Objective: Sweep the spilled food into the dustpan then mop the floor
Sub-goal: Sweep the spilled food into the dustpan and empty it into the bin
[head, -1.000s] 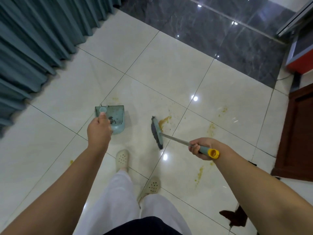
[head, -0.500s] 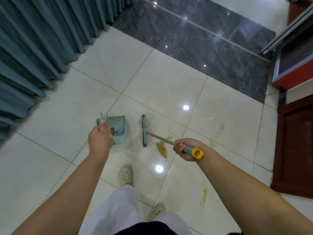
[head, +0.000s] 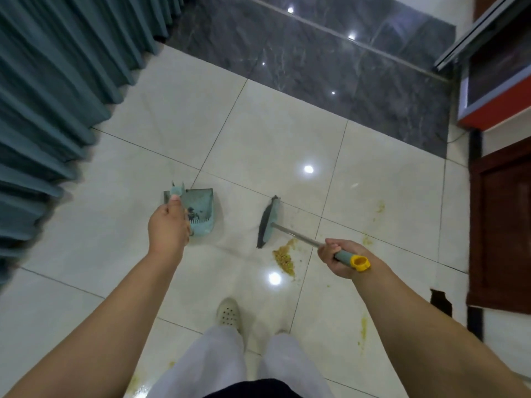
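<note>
A glossy cream tiled floor (head: 273,145) fills the view from above, bordered at the top by a band of dark marble tile (head: 330,67). Teal pleated curtains (head: 51,96) hang along the left edge, and a dark wooden door or cabinet (head: 502,225) stands at the right, below a red-edged appliance (head: 494,90).

The person looks down past white trousers and a pale perforated shoe (head: 228,313). The left hand (head: 168,228) is curled round the upright handle of a teal dustpan (head: 201,214), holding the pan low, probably resting on the floor, though contact is hard to confirm. Its mouth seems to face right, ready to receive the mess. The right hand (head: 337,255) grips the grey-and-yellow end of a broom handle (head: 298,235), and the teal broom head (head: 268,222) sits between the dustpan and the food, well apart from the pan.

A yellow-brown pile of spilled food (head: 284,257) lies just behind the broom head, under the shaft, with smaller smears (head: 363,328) scattered to the right and near the feet. The head would likely need to get behind the pile to push it panward. No mop is visible.
</note>
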Available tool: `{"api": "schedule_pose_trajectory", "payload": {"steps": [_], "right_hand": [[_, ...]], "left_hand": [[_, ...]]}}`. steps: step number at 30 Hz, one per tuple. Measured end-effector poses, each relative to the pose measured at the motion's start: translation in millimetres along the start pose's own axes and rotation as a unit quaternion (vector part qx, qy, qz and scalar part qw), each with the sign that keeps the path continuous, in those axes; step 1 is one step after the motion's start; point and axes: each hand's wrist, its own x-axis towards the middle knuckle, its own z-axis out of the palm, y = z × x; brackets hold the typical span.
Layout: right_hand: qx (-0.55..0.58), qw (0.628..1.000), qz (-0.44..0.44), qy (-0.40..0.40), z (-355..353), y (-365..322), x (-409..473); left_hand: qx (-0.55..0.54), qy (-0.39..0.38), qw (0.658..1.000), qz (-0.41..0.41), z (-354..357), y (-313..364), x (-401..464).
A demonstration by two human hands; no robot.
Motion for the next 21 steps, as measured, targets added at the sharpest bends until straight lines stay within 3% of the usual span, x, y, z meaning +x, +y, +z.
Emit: {"api": "schedule_pose_trajectory", "payload": {"steps": [11,21], "right_hand": [[-0.015,0.998,-0.053,0.000,24.6,-31.8,-8.1],[-0.063,0.995,0.026,-0.075,153.0,-77.9,47.8]], "left_hand": [[-0.015,0.000,1.000,0.006,25.6,40.9,32.4],[0.011,0.014,1.000,-0.008,76.2,87.9,101.3]]}}
